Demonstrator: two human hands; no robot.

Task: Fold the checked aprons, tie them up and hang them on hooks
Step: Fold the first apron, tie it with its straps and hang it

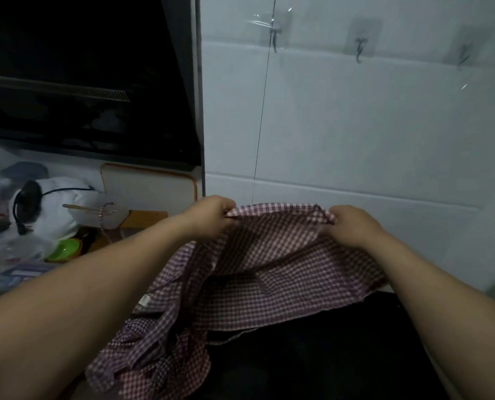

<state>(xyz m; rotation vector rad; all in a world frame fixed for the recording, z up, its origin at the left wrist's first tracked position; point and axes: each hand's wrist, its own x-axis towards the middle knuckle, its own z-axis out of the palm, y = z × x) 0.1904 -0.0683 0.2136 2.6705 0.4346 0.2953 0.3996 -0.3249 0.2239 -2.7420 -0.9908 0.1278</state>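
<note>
A red-and-white checked apron (269,264) is stretched between my two hands in front of the white tiled wall. My left hand (211,216) pinches its upper left edge. At the upper right corner my right hand (353,226) grips the cloth. The rest of the fabric sags down toward me, and a crumpled part with straps (153,347) hangs at the lower left. Three metal hooks on clear adhesive pads are stuck high on the wall: hook (275,39), hook (359,51), hook (463,56). All three hooks are bare.
A black range hood (90,82) fills the upper left. Below it the counter is cluttered: a white appliance with a black cord (38,206), a green bowl (65,249), a white cutting board (148,189) leaning on the wall. A dark surface (327,356) lies below the apron.
</note>
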